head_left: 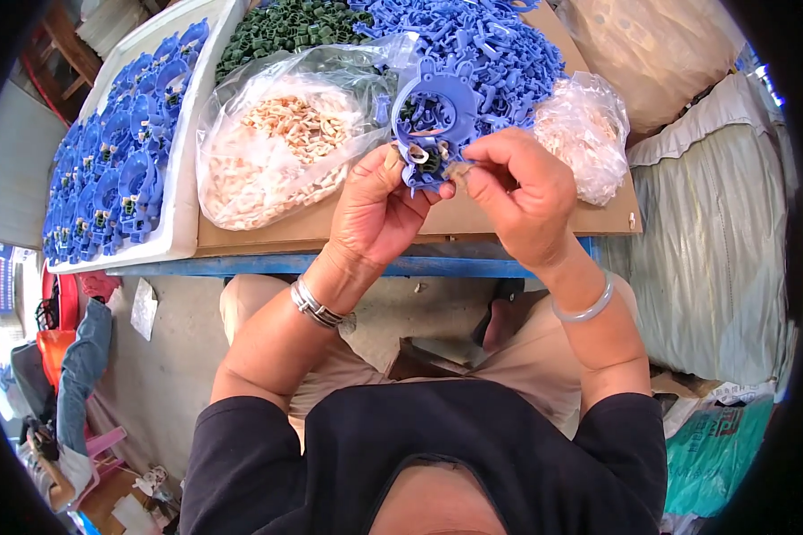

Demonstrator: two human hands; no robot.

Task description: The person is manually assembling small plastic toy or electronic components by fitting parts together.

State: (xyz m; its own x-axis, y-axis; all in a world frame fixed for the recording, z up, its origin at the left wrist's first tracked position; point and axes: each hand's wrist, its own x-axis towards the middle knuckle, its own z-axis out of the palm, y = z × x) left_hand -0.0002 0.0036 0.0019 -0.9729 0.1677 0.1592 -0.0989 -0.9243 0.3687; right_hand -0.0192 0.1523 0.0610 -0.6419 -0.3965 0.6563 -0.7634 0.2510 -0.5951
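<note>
We take the large clear bag [219,152] of cream pieces as our landmark. Just to the right of this bag is the blue ring-shaped part [462,98], raised between the two hands, with a dark green piece [431,164] set in its lower end. The left hand [375,207], at the bag's right edge, pinches the part firmly between thumb and fingers. The right hand [531,192], farther right from the bag, has its thumb and forefinger nearly together at the part; whether they grip something small, we cannot tell. Behind the bag lie green pieces [285,37]; left of it stands a white tray [193,152] carrying many blue assemblies [116,183].
</note>
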